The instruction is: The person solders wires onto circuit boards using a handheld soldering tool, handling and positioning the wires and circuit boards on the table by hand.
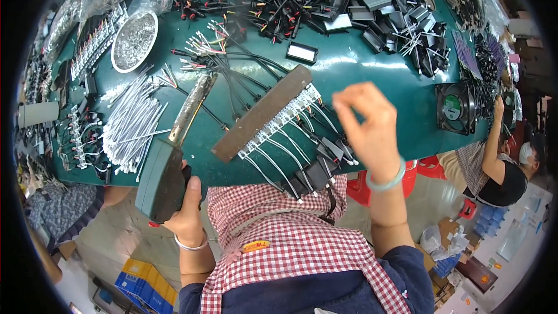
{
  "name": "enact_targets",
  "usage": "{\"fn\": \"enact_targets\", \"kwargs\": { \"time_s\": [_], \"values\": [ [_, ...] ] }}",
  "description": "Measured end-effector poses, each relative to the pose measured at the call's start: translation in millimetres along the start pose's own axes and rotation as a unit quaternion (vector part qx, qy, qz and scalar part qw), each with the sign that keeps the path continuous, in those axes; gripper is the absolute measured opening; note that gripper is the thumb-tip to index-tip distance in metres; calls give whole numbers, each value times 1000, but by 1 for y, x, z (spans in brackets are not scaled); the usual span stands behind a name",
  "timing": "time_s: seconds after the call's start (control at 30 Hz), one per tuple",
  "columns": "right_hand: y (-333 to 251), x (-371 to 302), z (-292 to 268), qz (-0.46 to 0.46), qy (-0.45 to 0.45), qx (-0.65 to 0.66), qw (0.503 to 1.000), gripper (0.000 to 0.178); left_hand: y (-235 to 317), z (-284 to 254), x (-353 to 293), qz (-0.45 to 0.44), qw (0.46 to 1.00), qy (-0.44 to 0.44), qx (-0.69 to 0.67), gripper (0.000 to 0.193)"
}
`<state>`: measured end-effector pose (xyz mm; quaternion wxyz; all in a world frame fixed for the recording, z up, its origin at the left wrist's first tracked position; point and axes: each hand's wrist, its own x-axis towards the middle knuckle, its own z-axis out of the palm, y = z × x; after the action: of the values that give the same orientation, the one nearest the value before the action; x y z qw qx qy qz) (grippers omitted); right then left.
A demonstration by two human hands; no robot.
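— Soldering gun (168,168) gripped in the left hand (189,212), tip over the green surface (360,64)?

— Yes; right hand (369,131) hovers half-curled, empty, above the wired boards clamped under the bar (261,113), keeping joints exposed.

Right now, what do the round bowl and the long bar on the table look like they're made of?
The round bowl looks like white glazed ceramic or enamel, by its smooth, pale rim. The long bar looks like dull brown wood or fibreboard: matte, no shine.
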<state>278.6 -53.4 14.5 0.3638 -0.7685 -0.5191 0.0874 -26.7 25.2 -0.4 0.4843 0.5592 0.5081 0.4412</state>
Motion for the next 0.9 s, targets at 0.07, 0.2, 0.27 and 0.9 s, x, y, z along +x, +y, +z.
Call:
{"fn": "enact_targets", "kwargs": {
  "time_s": [0.07,0.2,0.27,0.9],
  "values": [
    [21,33,-1,-21,40,-85,995,4,4,-2,1,-9,1000,14,-3,47],
    [56,95,24,-106,128,-117,979,7,3,-4,-6,-31,999,17,-6,45],
    [59,109,33,-143,150,-140,968,9,-6,-10,-10,15,1000,20,-1,44],
    [52,125,39,-174,185,-114,960,26,-27,-7,-4,99,995,17,23,46]
  ]
}}
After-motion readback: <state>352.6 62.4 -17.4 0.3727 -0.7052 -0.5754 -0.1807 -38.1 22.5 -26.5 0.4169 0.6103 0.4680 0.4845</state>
